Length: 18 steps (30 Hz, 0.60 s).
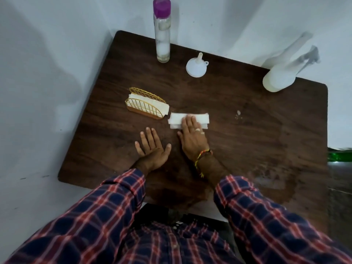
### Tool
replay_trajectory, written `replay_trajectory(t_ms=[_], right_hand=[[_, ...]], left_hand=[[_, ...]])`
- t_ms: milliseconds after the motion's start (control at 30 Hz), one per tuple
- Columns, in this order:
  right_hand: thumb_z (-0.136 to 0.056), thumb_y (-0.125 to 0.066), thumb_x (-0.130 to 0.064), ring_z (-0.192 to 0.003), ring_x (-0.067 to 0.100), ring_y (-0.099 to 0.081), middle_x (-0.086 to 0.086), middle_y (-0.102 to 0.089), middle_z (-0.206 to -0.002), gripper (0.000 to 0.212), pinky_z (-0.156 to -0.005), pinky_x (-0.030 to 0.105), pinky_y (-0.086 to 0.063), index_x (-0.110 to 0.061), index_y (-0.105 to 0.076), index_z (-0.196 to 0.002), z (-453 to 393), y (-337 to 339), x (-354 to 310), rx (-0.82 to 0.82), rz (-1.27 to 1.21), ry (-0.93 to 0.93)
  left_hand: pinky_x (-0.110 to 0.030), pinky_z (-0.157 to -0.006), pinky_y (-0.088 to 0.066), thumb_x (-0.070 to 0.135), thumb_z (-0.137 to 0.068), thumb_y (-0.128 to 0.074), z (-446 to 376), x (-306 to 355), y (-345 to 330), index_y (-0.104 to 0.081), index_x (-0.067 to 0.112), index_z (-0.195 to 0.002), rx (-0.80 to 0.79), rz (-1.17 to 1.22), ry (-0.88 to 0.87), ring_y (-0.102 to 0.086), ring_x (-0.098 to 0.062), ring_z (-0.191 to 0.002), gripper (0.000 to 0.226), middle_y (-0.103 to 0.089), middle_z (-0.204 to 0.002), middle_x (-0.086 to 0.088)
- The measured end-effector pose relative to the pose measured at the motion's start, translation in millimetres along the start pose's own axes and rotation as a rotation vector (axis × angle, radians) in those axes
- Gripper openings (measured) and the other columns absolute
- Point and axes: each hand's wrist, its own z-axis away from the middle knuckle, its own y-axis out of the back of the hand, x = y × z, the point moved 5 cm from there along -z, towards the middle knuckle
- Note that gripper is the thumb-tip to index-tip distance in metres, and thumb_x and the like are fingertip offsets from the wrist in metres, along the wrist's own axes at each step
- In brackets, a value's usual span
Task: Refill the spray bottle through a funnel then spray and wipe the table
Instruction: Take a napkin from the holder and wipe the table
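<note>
A folded white tissue (176,120) lies mid-table on the dark wooden table (247,141). My right hand (192,136) presses flat on it, fingers spread over its middle. My left hand (151,145) rests flat and open on the bare wood just left of it, holding nothing. The white spray bottle (282,73) stands at the back right corner. A white funnel (196,66) sits upside down at the back centre. A tall clear bottle with a purple cap (162,31) stands at the back left.
A gold wire napkin holder (146,105) with white tissues stands left of the folded tissue. A wet patch (270,180) and small droplets (238,114) mark the table's right side. White walls close in behind and to the left. Something green (340,155) shows past the right edge.
</note>
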Motion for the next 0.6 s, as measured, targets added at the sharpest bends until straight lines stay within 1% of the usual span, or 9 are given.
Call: replay_trajectory(t_ms=[100, 200, 333, 367, 400, 433, 467, 567, 600], right_hand=[[-0.102, -0.021, -0.038, -0.146, 0.037, -0.027, 0.022, -0.032, -0.155, 0.062, -0.119, 0.050, -0.023, 0.000, -0.032, -0.150, 28.3, -2.0, 18.9, 0.072, -0.022, -0.151], [-0.104, -0.027, -0.035, -0.148, 0.036, -0.021, 0.021, -0.025, -0.158, 0.059, -0.120, 0.050, -0.014, 0.000, -0.025, -0.152, 10.1, 8.5, 38.2, 0.063, -0.014, -0.310], [-0.101, -0.024, -0.033, -0.147, 0.040, -0.023, 0.025, -0.027, -0.157, 0.061, -0.120, 0.050, -0.015, 0.002, -0.028, -0.150, 14.7, 1.4, -7.7, 0.020, -0.024, -0.012], [-0.100, -0.022, -0.034, -0.145, 0.041, -0.028, 0.025, -0.032, -0.154, 0.061, -0.118, 0.051, -0.020, 0.002, -0.032, -0.149, 34.9, -7.1, -21.3, -0.010, -0.005, 0.059], [-0.099, -0.024, -0.034, -0.142, 0.040, -0.035, 0.024, -0.038, -0.151, 0.061, -0.116, 0.052, -0.026, 0.002, -0.039, -0.146, 59.7, -15.9, -29.7, -0.058, 0.015, 0.097], [-0.098, -0.027, -0.033, -0.138, 0.039, -0.041, 0.024, -0.045, -0.147, 0.060, -0.113, 0.052, -0.032, 0.002, -0.045, -0.142, 79.1, -21.3, -29.7, -0.045, 0.033, 0.081], [-0.097, -0.029, -0.032, -0.135, 0.039, -0.046, 0.024, -0.050, -0.143, 0.059, -0.110, 0.052, -0.037, 0.002, -0.050, -0.139, 87.1, -22.3, -20.2, -0.007, 0.051, 0.022], [-0.097, -0.024, -0.034, -0.137, 0.043, -0.041, 0.027, -0.044, -0.146, 0.063, -0.114, 0.054, -0.034, 0.006, -0.044, -0.142, 65.2, -3.3, 12.9, 0.111, -0.012, -0.275], [-0.097, -0.020, -0.037, -0.141, 0.043, -0.034, 0.027, -0.037, -0.151, 0.066, -0.116, 0.054, -0.031, 0.005, -0.037, -0.146, 61.8, -7.1, 11.7, 0.070, -0.008, -0.303]], left_hand=[[-0.055, -0.115, 0.013, 0.056, -0.098, -0.020, -2.0, 1.9, 0.4, 0.023, 0.009, -0.150, 0.000, 0.005, 0.007, 0.026, -0.029, -0.146, 0.083, 0.029, -0.159, -0.009], [-0.053, -0.115, 0.014, 0.059, -0.096, -0.011, -4.5, 0.9, -2.0, 0.023, 0.011, -0.151, 0.029, 0.018, 0.022, 0.025, -0.028, -0.147, 0.080, 0.028, -0.159, -0.008], [-0.053, -0.112, 0.019, 0.068, -0.085, 0.017, -5.5, -6.6, -1.0, 0.009, 0.012, -0.155, 0.024, 0.067, -0.049, 0.018, -0.030, -0.149, 0.089, 0.018, -0.162, -0.010], [-0.058, -0.114, 0.010, 0.066, -0.088, 0.016, -2.8, -7.6, 3.5, -0.002, 0.010, -0.156, 0.043, 0.029, -0.065, 0.006, -0.032, -0.151, 0.090, 0.006, -0.164, -0.012], [-0.064, -0.116, -0.009, 0.061, -0.095, 0.009, -4.3, -8.2, 5.5, -0.022, 0.007, -0.154, 0.104, -0.053, -0.064, -0.014, -0.035, -0.149, 0.086, -0.015, -0.162, -0.016], [-0.063, -0.109, -0.032, 0.054, -0.102, -0.004, -4.9, -6.9, 6.9, -0.045, 0.006, -0.144, 0.151, -0.123, -0.026, -0.036, -0.036, -0.140, 0.076, -0.040, -0.152, -0.016], [-0.055, -0.099, -0.043, 0.046, -0.104, -0.016, -10.8, -8.0, 1.7, -0.062, 0.009, -0.131, 0.198, -0.129, 0.000, -0.049, -0.034, -0.129, 0.065, -0.058, -0.138, -0.013], [-0.046, -0.088, -0.052, 0.044, -0.101, -0.027, -20.2, -11.1, -0.4, -0.074, 0.017, -0.115, 0.332, -0.058, -0.031, -0.051, -0.025, -0.119, 0.056, -0.070, -0.121, -0.004], [-0.045, -0.085, -0.055, 0.047, -0.101, -0.027, -17.9, -9.6, 1.9, -0.073, 0.019, -0.115, 0.363, -0.077, -0.025, -0.050, -0.023, -0.119, 0.056, -0.070, -0.121, -0.002]])
